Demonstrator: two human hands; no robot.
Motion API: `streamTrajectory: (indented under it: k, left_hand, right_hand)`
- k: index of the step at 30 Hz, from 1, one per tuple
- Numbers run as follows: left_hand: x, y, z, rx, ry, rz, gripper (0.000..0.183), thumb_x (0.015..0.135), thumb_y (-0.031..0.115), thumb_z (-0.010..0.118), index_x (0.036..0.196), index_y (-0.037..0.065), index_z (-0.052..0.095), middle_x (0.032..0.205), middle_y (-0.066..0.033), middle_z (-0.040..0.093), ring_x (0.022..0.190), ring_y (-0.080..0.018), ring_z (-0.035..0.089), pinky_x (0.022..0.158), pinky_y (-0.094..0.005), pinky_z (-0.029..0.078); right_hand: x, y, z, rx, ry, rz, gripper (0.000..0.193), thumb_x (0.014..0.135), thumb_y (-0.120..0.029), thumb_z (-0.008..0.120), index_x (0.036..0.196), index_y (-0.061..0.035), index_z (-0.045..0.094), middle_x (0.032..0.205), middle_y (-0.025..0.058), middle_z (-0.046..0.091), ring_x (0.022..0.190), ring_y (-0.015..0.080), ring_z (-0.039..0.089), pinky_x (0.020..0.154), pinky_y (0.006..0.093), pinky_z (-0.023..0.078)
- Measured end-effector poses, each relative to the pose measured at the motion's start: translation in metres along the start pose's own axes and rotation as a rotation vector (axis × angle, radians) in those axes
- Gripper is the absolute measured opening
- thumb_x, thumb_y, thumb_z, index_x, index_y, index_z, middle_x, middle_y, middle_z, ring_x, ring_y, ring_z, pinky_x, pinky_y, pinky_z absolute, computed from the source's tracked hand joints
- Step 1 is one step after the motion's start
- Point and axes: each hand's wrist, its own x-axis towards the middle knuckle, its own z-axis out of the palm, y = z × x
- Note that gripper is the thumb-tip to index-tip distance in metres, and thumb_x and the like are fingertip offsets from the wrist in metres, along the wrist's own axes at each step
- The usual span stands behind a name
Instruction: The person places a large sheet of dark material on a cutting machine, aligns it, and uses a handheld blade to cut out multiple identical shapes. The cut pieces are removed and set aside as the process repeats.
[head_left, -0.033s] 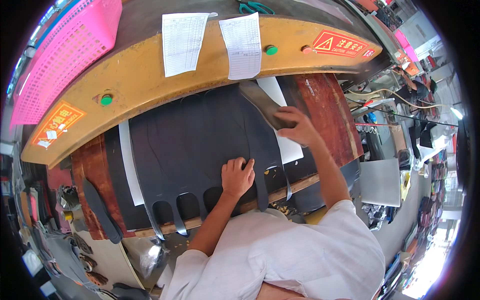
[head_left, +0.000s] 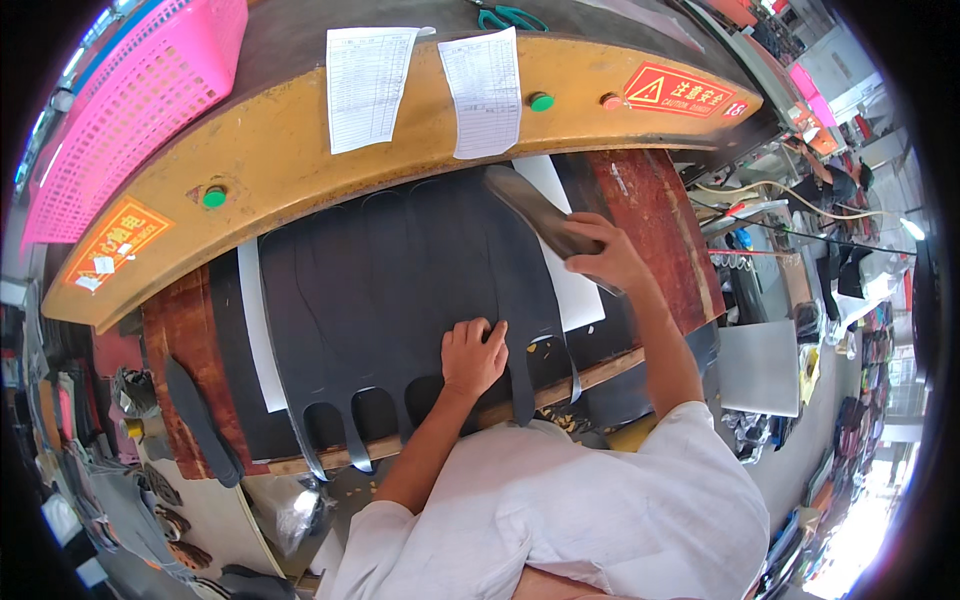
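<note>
A black sheet point(head_left: 400, 270) lies across the work surface under a yellow press beam point(head_left: 270, 165). Rounded notches line its near edge, with narrow strips between them, and faint long curved outlines run over it. My left hand point(head_left: 474, 357) rests on the sheet near that edge, fingers laid on it and thumb out to the right, holding nothing. In my right hand point(head_left: 608, 255) is a long sole-shaped cutting die point(head_left: 535, 212), gripped at its near end. It slants over the sheet's right side and a white strip point(head_left: 578, 295); whether it touches the sheet I cannot tell.
Two paper forms point(head_left: 370, 90) hang on the beam, beside green buttons point(head_left: 541, 102) and a red one point(head_left: 611, 101). A pink basket point(head_left: 140, 120) stands at far left. Black sole-shaped pieces point(head_left: 200, 420) lie on the reddish board's left end. Another person point(head_left: 840, 180) is at far right.
My right hand has shifted slightly to the right with the cutting die. My left hand has stayed practically in place on the sheet.
</note>
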Motion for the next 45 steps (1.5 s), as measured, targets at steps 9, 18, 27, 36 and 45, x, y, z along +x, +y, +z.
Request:
streamTrajectory:
  k: [9, 18, 27, 36, 45]
  left_hand:
    - [-0.011, 0.009, -0.008, -0.134, 0.001, -0.041, 0.027, 0.083, 0.019, 0.077, 0.110, 0.018, 0.077, 0.101, -0.0025, 0.063, 0.097, -0.0285, 0.062, 0.080, -0.0469, 0.048]
    - [-0.065, -0.053, -0.133, 0.056, 0.255, -0.471, 0.032, 0.089, 0.014, 0.075, 0.120, 0.010, 0.071, 0.129, -0.0130, 0.069, 0.120, -0.0381, 0.063, 0.104, -0.0509, 0.049]
    - [-0.189, -0.167, -0.227, 0.059, 0.007, -1.233, 0.051, 0.107, 0.046, 0.057, 0.119, -0.001, 0.071, 0.111, -0.0271, 0.076, 0.111, -0.0471, 0.071, 0.099, -0.0539, 0.054]
    - [-0.226, -0.145, -0.273, -0.196, -0.204, -1.175, 0.040, 0.105, 0.038, 0.062, 0.095, -0.001, 0.066, 0.090, -0.0270, 0.071, 0.091, -0.0505, 0.069, 0.080, -0.0557, 0.052]
    - [-0.205, -0.172, -0.262, -0.020, 0.047, -0.914, 0.038, 0.102, 0.036, 0.071, 0.109, -0.001, 0.074, 0.080, -0.0064, 0.069, 0.074, -0.0177, 0.064, 0.070, -0.0385, 0.053]
  right_hand:
    - [-0.105, 0.121, -0.022, -0.413, 0.519, 0.156, 0.062, 0.078, -0.025, 0.090, 0.136, -0.0085, 0.075, 0.147, 0.0143, 0.063, 0.135, 0.0333, 0.060, 0.115, 0.0448, 0.049]
    - [-0.144, 0.161, -0.005, -0.826, 0.285, 0.201, 0.037, 0.098, -0.031, 0.068, 0.124, -0.0069, 0.074, 0.126, 0.0144, 0.073, 0.111, 0.0403, 0.068, 0.095, 0.0532, 0.053]
    - [-0.154, 0.138, 0.084, 0.294, 0.102, 0.759, 0.033, 0.104, -0.041, 0.068, 0.100, -0.0085, 0.074, 0.075, -0.0009, 0.066, 0.056, 0.0081, 0.056, 0.046, 0.0230, 0.037]
    - [-0.221, 0.117, 0.074, -0.270, -0.056, 0.341, 0.031, 0.101, -0.027, 0.061, 0.093, -0.0002, 0.075, 0.074, 0.0085, 0.068, 0.064, 0.0191, 0.065, 0.061, 0.0368, 0.050]
    - [-0.157, -0.016, 0.104, -0.527, 0.091, -0.130, 0.028, 0.102, -0.019, 0.070, 0.119, 0.0027, 0.075, 0.104, 0.0178, 0.079, 0.096, 0.0312, 0.078, 0.083, 0.0377, 0.060]
